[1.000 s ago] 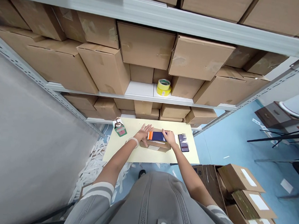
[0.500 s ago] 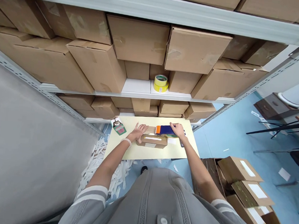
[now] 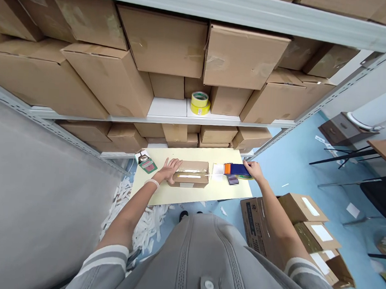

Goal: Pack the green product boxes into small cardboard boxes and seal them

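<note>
A small cardboard box (image 3: 192, 179) lies on the cream-coloured table (image 3: 163, 195), with a strip of clear tape along its top. My left hand (image 3: 169, 169) rests on the box's left end, fingers spread. To the right of the box, my right hand (image 3: 253, 170) is closed around a blue and orange tape dispenser (image 3: 239, 170). What looks like a strand of tape runs between the dispenser and the box. Beneath the dispenser's left end lies a white paper (image 3: 218, 172), and a dark blurred item (image 3: 233, 181) is just below it.
A green-and-white packet (image 3: 147, 163) sits at the table's back left. Behind stands a shelf packed with cardboard boxes (image 3: 162, 41) and yellow tape rolls (image 3: 200, 103). Paper strips (image 3: 150, 225) litter the floor at left. Labelled boxes (image 3: 312, 232) are stacked in a carton at right.
My right hand has drawn the tape dispenser rightward, off the box and past its right end. My left hand stays on the box's left end. The camera view has shifted slightly.
</note>
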{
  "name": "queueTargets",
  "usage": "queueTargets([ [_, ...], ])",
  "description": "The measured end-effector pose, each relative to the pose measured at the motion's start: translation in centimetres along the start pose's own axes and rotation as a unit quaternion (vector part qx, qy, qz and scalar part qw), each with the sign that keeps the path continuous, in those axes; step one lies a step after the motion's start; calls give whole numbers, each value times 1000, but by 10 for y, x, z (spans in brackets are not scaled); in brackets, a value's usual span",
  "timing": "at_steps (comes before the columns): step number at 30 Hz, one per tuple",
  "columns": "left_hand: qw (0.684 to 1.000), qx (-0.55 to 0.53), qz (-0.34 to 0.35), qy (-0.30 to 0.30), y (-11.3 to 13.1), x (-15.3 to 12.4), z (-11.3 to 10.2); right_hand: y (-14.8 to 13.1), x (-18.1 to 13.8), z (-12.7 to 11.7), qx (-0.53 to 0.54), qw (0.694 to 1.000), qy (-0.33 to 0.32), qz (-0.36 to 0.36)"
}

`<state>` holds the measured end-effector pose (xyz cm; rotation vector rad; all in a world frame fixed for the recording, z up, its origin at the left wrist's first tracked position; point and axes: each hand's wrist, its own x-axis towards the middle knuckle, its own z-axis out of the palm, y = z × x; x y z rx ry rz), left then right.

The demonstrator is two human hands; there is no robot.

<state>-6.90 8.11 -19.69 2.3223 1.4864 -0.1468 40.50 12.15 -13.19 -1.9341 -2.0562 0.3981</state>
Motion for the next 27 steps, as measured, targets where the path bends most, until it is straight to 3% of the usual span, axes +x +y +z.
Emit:
queueTargets([
  [8, 1000, 9, -18, -19, 0, 4, 3, -9, 10, 9, -82, 996, -25, -14],
  [16, 999, 9, -35, -26, 1, 8, 6, -41, 2, 46, -169, 984, -47, -28],
  [27, 998, -37, -42, -3, 5, 6, 7, -88, 1, 99, -164, 983, -63, -52],
])
